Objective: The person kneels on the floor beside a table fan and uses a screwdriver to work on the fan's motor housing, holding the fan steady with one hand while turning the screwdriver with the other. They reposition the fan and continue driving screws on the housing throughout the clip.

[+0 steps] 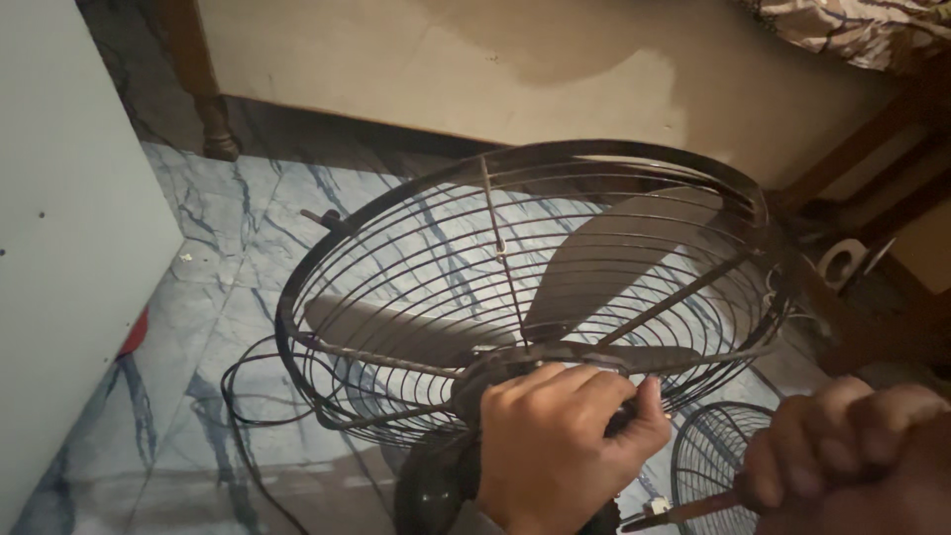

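Observation:
A dark wire fan guard [416, 248] with grey blades [604, 258] inside tilts over the marble floor. My left hand [560, 441] is closed around the fan's dark motor housing [436, 481] just behind the guard's centre. My right hand [842, 456] at the lower right grips a thin tool with a reddish shaft [684, 512], its metal tip pointing left toward the housing. A second, smaller wire guard [708, 446] lies on the floor between my hands.
A black power cord [243, 406] loops on the blue-veined marble floor [218, 248] at the left. A pale cabinet side [69, 248] stands at far left. A wooden furniture leg [213, 109] and a beige wall [495, 69] lie behind; wooden furniture [872, 178] sits at right.

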### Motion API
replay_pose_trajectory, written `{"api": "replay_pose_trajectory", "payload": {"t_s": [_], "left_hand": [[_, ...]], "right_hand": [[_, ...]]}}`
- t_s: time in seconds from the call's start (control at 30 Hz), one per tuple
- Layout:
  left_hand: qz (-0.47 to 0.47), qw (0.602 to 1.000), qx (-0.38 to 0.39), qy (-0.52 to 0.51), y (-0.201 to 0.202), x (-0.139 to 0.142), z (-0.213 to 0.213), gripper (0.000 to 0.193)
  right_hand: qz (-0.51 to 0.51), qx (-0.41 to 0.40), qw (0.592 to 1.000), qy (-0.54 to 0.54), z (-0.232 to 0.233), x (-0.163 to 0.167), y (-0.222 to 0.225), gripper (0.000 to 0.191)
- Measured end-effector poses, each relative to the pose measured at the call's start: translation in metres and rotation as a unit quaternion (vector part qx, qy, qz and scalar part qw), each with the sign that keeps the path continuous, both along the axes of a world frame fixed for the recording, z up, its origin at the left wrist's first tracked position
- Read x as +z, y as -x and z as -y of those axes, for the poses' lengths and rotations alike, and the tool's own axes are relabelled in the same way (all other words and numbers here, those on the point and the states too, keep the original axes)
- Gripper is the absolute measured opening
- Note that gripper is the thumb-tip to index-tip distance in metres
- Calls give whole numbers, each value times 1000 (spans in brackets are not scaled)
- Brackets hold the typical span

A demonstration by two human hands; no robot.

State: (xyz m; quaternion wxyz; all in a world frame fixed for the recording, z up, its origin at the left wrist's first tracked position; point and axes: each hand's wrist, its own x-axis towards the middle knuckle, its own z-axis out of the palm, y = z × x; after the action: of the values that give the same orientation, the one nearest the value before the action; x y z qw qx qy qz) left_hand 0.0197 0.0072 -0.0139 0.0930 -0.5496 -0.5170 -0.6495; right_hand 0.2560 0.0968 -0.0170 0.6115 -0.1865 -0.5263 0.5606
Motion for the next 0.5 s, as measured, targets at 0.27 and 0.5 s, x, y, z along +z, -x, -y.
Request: {"api": "replay_pose_trajectory", "payload": {"t_s": [0.27,0.5], "left_hand": [[-3,1000,4,-10,0,-2,-1,21],[5,1000,2,-7,0,-2,-1,22]], "right_hand": [[1,300,948,-110,-21,14,5,34],[-88,251,964,-27,-15,-9,-11,49]]}}
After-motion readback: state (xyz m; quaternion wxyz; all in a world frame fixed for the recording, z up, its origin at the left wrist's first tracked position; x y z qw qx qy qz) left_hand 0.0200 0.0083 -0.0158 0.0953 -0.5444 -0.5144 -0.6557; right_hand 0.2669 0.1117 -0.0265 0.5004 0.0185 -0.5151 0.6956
